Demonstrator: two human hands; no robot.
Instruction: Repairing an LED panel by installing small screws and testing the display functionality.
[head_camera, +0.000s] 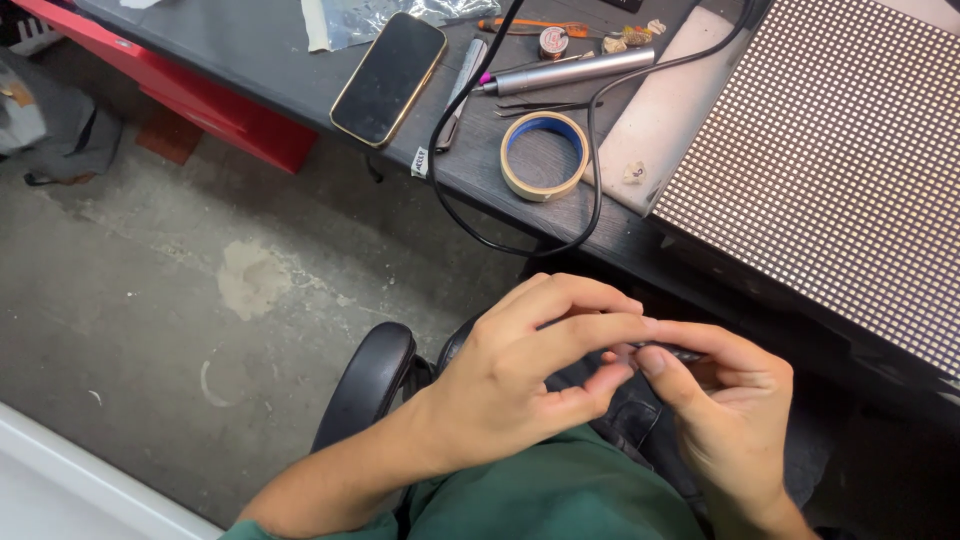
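Both hands, the left hand (535, 365) and right hand (725, 405), pinch a small dark slender tool (672, 352) together over the lap, below the desk (300, 60); a loosened pinch could drop it to the floor (200, 270).

I can't really make out the small dark thing (680, 352) pinched between my left hand (530, 370) and right hand (725, 410) since fingers hide most of it, and the dotted panel (840, 160) runs off the right edge.

dark phone (389, 78) lying screen-up on the worktop (250, 45), big dotted LED panel (840, 160) right, small white cable tag (419, 161).
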